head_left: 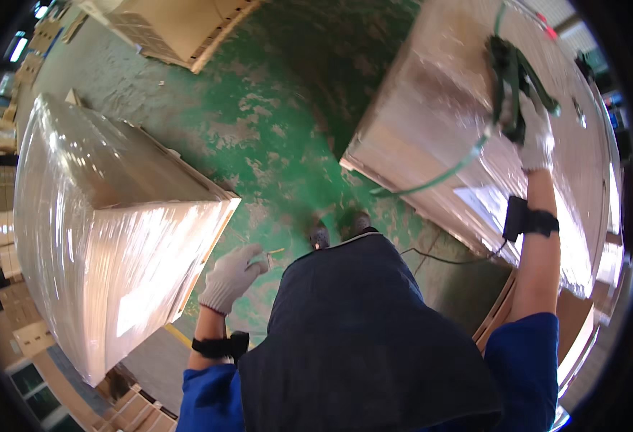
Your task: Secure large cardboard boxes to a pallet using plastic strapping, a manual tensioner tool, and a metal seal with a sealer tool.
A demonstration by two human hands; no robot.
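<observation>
My right hand [537,135], in a white knit glove, is closed round the handle of a dark green strapping tool [506,81]. The tool lies against the side of a large carton load [442,86] wrapped in clear film, at the right. A green strap [460,164] runs from the tool, and its loose end curves down over the floor; another stretch continues above the tool. My left hand [236,277], also gloved, hangs low near the middle with its fingers pinched. A small thin yellowish piece [276,251] sticks out at its fingertips, too small to name.
Another film-wrapped load [115,216] on a pallet stands at the left. A carton on a wooden pallet [180,36] sits at the far side. Worn green floor [273,137] lies between them. A dark cord [450,259] hangs beside my right forearm.
</observation>
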